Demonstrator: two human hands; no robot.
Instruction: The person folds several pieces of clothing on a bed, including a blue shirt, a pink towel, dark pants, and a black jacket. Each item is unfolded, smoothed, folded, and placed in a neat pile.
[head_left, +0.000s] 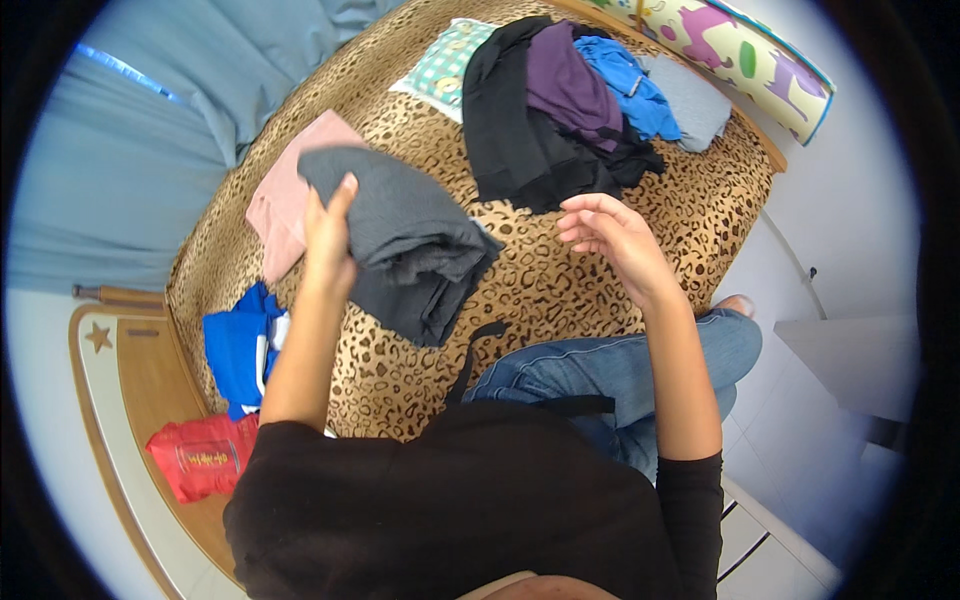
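Observation:
My left hand (330, 232) grips a folded dark grey garment (405, 202) at its left side, the thumb on top of the cloth. The garment is over the leopard-print bed cover (555, 292), partly in front of a folded pink cloth (289, 187). My right hand (607, 232) holds nothing, its fingers curled loosely and apart, to the right of the grey garment. Just beyond it lies a black garment (499, 127) with a purple garment (570, 82) on top. A blue garment (630, 86) and a folded light grey one (690, 101) lie to their right.
A green checked pillow (450, 67) lies at the far side. At the left are a blue folded garment (236, 349), a red packet (202, 457) bearing writing, and a wooden headboard (161, 375). Blue curtains (165, 97) hang behind; a rolled patterned mat (750, 60) is at the upper right.

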